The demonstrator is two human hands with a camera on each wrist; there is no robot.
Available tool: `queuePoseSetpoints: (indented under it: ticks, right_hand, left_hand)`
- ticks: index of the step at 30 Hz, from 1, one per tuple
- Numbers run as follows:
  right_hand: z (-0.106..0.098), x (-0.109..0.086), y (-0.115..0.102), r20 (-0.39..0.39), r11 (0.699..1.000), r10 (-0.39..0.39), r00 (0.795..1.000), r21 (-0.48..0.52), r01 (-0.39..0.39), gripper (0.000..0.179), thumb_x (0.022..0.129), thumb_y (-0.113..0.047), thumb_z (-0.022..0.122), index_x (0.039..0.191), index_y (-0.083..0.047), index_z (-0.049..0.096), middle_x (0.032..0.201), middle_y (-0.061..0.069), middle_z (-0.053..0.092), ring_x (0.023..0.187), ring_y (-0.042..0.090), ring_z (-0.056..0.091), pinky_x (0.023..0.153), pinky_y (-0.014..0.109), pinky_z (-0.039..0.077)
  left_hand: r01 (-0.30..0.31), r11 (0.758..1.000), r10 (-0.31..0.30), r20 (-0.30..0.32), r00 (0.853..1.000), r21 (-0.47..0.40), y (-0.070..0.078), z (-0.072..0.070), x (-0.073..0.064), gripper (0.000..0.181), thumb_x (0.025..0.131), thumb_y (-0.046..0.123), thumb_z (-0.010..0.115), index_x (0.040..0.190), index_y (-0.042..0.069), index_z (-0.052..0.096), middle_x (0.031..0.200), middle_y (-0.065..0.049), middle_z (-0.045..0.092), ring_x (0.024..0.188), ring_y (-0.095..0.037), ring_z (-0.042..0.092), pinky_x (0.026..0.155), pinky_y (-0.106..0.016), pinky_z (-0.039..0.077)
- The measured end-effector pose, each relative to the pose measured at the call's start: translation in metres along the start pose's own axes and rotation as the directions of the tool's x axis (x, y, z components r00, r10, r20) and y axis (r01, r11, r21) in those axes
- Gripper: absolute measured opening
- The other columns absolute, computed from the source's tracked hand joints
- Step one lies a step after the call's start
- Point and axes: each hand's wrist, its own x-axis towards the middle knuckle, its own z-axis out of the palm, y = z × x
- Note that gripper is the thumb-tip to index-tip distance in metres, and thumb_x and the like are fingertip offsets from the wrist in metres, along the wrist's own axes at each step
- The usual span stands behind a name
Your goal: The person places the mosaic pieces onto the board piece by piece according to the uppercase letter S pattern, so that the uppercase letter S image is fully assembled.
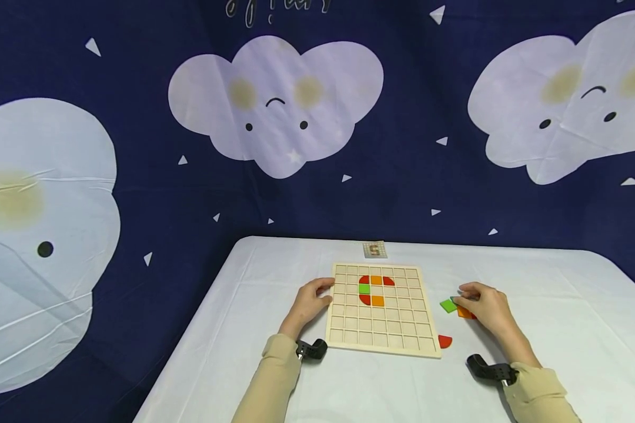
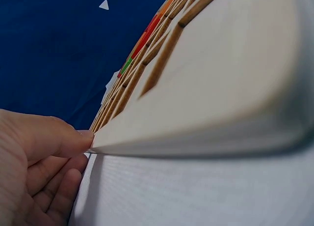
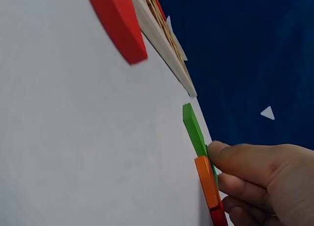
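My left hand (image 1: 308,304) is at the left edge of a wooden grid board (image 1: 373,341), its thumb and forefinger touching the rim a little apart. In the left wrist view the thumb (image 2: 59,137) meets the edge of the board, with the other fingers bent below. Red, orange and green tiles sit in the board's upper cells, such as an orange tile (image 1: 377,301). My right hand (image 1: 487,304) pinches a dark green tile (image 3: 214,172), mostly hidden by the fingers. Close by lie a light green tile (image 1: 448,305) and an orange tile (image 3: 207,182), with a red piece (image 3: 218,216) partly covered.
A red rounded tile (image 1: 445,341) lies against the board's lower right side. Behind the board is a small picture card (image 1: 374,249) with a grid pattern. A white cloth covers the table (image 1: 391,388); a dark blue curtain with clouds (image 1: 275,194) hangs behind.
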Motion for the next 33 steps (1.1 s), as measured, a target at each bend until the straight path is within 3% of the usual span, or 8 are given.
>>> queuePoseSetpoints:
  ticks: [9,16,22,27,33]
  right_hand:
    - [0.0051,0.001,0.0007,-0.031,0.999,-0.035,0.999,-0.032,0.034,0.034,0.08,-0.008,0.072,0.108,0.009,0.063,0.094,0.023,0.067,0.094,0.044,0.057,0.084,0.059,0.041]
    - [0.0024,0.0007,0.0024,-0.037,0.998,-0.022,0.999,-0.068,0.019,0.04,0.076,-0.015,0.077,0.102,0.013,0.062,0.084,0.023,0.065,0.083,0.042,0.057,0.076,0.057,0.041]
    - [0.0032,-0.0002,0.0023,-0.021,0.997,-0.036,0.999,-0.062,0.035,0.035,0.078,-0.01,0.074,0.104,0.011,0.063,0.084,0.021,0.066,0.085,0.043,0.058,0.078,0.058,0.041]
    - [0.0042,-0.0005,0.0016,-0.048,0.996,-0.076,0.996,-0.053,0.073,0.031,0.078,-0.005,0.071,0.104,0.01,0.064,0.09,0.023,0.067,0.089,0.045,0.055,0.08,0.059,0.04]
    - [0.0077,-0.0004,0.0014,-0.055,0.997,-0.066,0.996,-0.053,0.063,0.034,0.081,-0.009,0.07,0.109,0.009,0.063,0.097,0.025,0.066,0.095,0.045,0.051,0.085,0.06,0.035]
  left_hand:
    - [-0.007,1.0,0.007,0.002,1.0,0.004,0.0016,-0.0008,-0.0016,0.04,0.083,-0.006,0.063,0.122,-0.003,0.059,0.117,-0.014,0.062,0.107,-0.026,0.057,0.096,-0.036,0.046]
    - [-0.001,1.0,0.001,0.006,1.0,0.003,0.0012,-0.0009,-0.0017,0.04,0.083,-0.005,0.063,0.123,-0.002,0.059,0.117,-0.013,0.062,0.107,-0.026,0.056,0.096,-0.037,0.046]
    - [0.001,1.0,-0.001,0.006,1.0,0.005,0.0016,-0.0011,-0.0019,0.04,0.083,-0.005,0.063,0.123,-0.002,0.059,0.117,-0.013,0.062,0.108,-0.026,0.056,0.096,-0.037,0.045]
    - [0.013,1.0,-0.013,-0.001,1.0,0.004,0.0027,-0.0013,-0.0019,0.04,0.083,-0.005,0.063,0.122,-0.002,0.06,0.116,-0.012,0.062,0.107,-0.026,0.057,0.096,-0.037,0.045]
    - [0.018,1.0,-0.018,-0.011,1.0,0.003,0.0037,-0.0007,-0.0019,0.039,0.082,-0.006,0.063,0.121,-0.002,0.06,0.115,-0.012,0.063,0.107,-0.025,0.057,0.096,-0.037,0.045]
